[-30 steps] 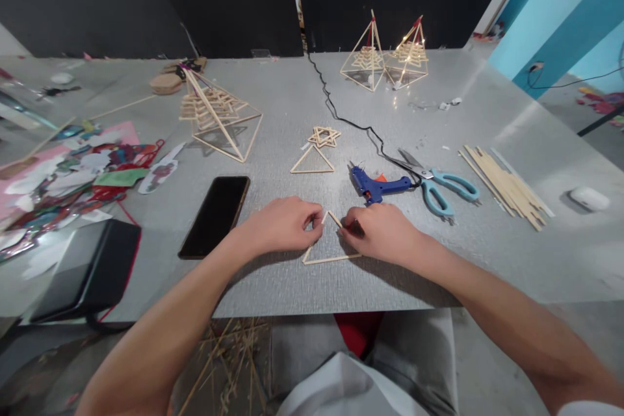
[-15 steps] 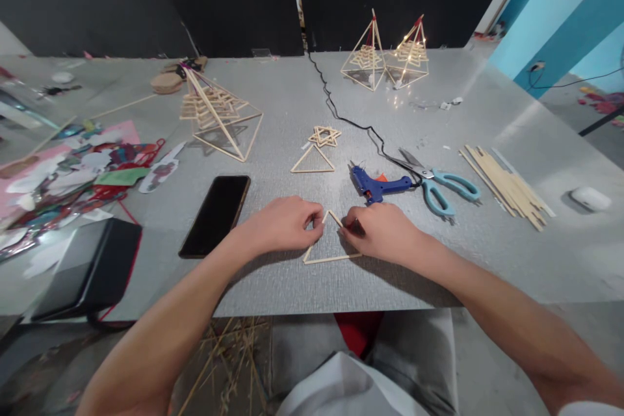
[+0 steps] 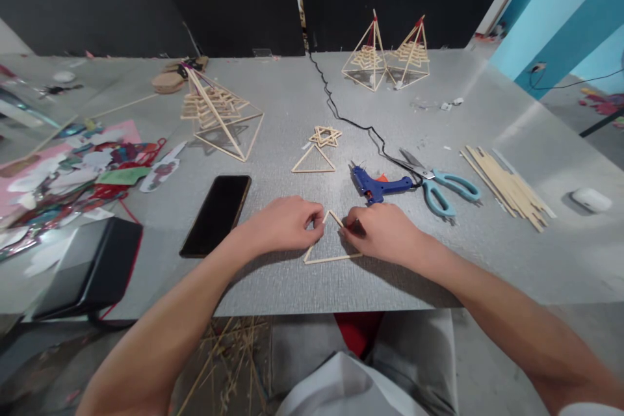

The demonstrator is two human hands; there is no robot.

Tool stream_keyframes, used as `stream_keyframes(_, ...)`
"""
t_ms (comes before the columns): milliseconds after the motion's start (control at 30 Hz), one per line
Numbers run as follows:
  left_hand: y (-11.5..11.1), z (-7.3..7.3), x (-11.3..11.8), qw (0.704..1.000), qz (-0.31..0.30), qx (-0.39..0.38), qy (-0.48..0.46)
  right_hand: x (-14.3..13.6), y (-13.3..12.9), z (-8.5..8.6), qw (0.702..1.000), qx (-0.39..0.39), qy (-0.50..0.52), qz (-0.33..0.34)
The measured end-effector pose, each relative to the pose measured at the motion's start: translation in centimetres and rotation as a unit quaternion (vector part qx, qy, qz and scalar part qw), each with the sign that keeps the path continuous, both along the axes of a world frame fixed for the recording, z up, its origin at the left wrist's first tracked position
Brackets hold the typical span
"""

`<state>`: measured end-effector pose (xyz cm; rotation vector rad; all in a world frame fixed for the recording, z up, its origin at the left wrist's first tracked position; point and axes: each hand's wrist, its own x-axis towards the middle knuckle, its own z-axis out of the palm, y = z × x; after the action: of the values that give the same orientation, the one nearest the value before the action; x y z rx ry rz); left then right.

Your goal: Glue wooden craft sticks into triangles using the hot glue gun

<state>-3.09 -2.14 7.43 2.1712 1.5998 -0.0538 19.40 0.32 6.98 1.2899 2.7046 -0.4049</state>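
A triangle of thin wooden sticks [image 3: 333,259] lies near the table's front edge. My left hand [image 3: 291,223] pinches its left side, and my right hand [image 3: 377,233] pinches its right side; the fingers partly cover both sticks. The top corner shows between my hands. Just beyond lies a smaller stick triangle [image 3: 313,171], with a six-pointed stick star [image 3: 325,136] behind it. A blue glue gun [image 3: 383,185] rests past my right hand, beside open scissors [image 3: 440,186] with light blue handles.
A phone [image 3: 215,216] lies left of my left forearm. A bundle of flat sticks [image 3: 507,186] and a white case [image 3: 591,199] are at right. Stick pyramids [image 3: 223,114] stand farther back. A black cord [image 3: 348,120] crosses the table. Paper scraps [image 3: 92,172] clutter the left.
The small lights on the far right pyramid have gone dark. Both hands and the triangle look the same as before.
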Motion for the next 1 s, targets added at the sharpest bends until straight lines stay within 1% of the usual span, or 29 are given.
stream_keyframes(567,-0.05,-0.16,-0.16,1.000,-0.004,0.011,-0.004,0.02,-0.04,0.09,1.000,-0.002,-0.004,-0.005)
stream_keyframes(1000,-0.06,0.14,-0.01,1.000,0.003,0.000,-0.001,0.10,-0.01,-0.01,1.000,0.000,0.002,-0.006)
